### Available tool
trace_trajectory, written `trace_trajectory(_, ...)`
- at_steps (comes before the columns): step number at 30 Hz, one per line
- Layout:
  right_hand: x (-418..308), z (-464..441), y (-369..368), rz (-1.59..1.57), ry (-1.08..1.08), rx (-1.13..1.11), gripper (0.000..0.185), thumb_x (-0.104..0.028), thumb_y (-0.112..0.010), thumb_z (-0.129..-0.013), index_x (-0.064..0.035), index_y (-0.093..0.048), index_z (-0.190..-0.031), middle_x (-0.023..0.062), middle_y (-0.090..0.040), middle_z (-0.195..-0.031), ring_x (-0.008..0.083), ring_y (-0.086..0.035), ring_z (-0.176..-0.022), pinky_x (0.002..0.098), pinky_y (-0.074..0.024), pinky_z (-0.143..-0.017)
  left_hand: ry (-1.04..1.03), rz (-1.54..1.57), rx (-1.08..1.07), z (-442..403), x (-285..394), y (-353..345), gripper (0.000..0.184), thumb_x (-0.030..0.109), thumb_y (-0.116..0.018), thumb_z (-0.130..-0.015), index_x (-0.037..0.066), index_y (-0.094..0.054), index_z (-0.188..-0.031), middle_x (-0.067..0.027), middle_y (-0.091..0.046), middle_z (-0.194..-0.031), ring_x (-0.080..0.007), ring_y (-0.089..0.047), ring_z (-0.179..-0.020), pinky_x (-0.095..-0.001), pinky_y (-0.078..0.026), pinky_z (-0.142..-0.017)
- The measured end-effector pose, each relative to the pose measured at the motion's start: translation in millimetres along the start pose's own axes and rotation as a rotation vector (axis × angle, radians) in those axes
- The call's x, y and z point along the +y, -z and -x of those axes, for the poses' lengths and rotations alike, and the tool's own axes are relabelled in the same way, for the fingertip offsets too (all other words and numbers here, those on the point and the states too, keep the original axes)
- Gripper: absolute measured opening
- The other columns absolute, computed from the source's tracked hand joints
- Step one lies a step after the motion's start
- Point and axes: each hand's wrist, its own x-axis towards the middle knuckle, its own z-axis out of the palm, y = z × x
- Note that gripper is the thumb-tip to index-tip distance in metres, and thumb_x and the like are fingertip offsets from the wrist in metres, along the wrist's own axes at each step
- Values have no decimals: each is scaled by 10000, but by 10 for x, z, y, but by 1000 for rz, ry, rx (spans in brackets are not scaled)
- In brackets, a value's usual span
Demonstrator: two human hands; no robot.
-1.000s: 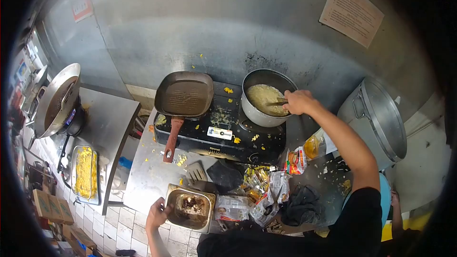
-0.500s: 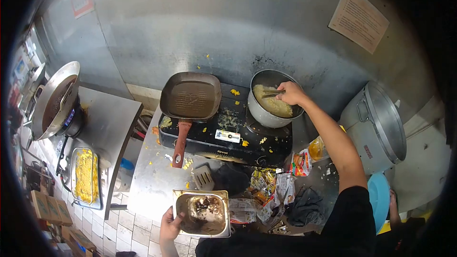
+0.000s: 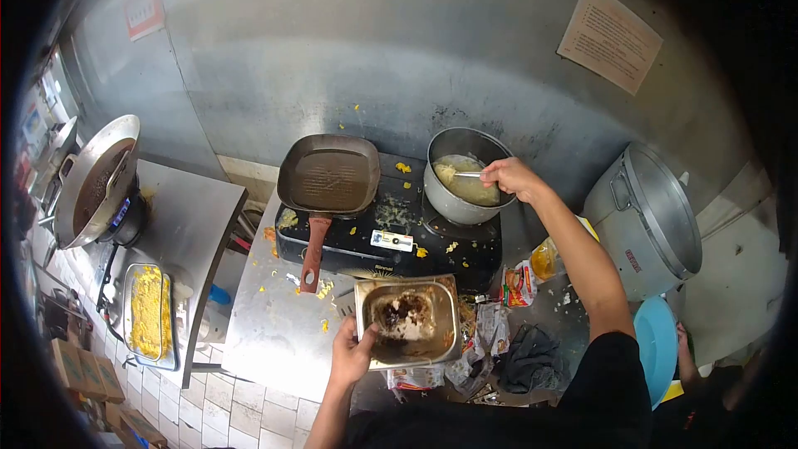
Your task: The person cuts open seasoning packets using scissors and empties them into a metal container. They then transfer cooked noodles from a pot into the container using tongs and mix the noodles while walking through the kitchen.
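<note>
Room opens over the stove [image 3: 352,248] between the pan [image 3: 329,175] and the pot [image 3: 459,211] and along the left stretch of the surface [image 3: 264,324], while the pan's handle [image 3: 314,256] juts nearward, the tin [image 3: 440,313] in the left hand [image 3: 352,354] blocks the front middle, and wrappers [image 3: 494,326] and a black cloth [image 3: 534,359] crowd its right.

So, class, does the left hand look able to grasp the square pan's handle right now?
Probably not: the handle is uncovered and nearby, but the left hand is busy holding the metal container.
</note>
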Motion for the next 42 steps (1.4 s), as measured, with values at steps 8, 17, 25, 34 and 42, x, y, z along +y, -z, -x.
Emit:
trace_trajectory(8,61,298,35,-298,-32,43,220,-150,-718,-836,-25,-656,-1006,71,-651,-835,48,-357,-506,195,-238,-415,-62,-22,81,-521,114,-269,250,240,-651,-929,-9,-635,-923,-89,-554,-934,-173,-523,-867,-303,-429,-799)
trace_trajectory(17,172,466,111,-634,-14,94,178,-107,-686,-851,-19,-638,-998,95,-649,-848,30,-365,-456,168,-254,-368,-149,0,124,-989,84,-485,282,285,-651,-937,5,-640,-908,-87,-560,-914,-175,-507,-891,-310,-413,-830)
trace_trajectory(25,-61,638,346,-759,36,180,226,-137,-698,-844,-26,-603,-1017,84,-629,-834,23,-341,-425,173,-244,-345,-207,-124,174,-1226,6,-653,337,310,-610,-965,24,-554,-795,-29,-526,-794,-111,-453,-750,-277,-391,-680)
trace_trajectory(34,-752,1001,701,-743,132,265,231,-105,-719,-821,-16,-595,-996,130,-629,-901,40,-349,-451,174,-249,-357,-202,-158,204,-1268,-72,-690,420,322,-595,-968,-6,-497,-725,-82,-479,-776,-152,-433,-724,-325,-397,-673)
trace_trajectory(42,-960,1204,725,-722,230,330,246,-79,-717,-818,21,-585,-1000,163,-616,-898,39,-351,-460,178,-236,-361,-255,-171,194,-1279,-174,-689,368,342,-571,-987,67,-498,-753,26,-492,-732,-68,-404,-701,-255,-366,-619)
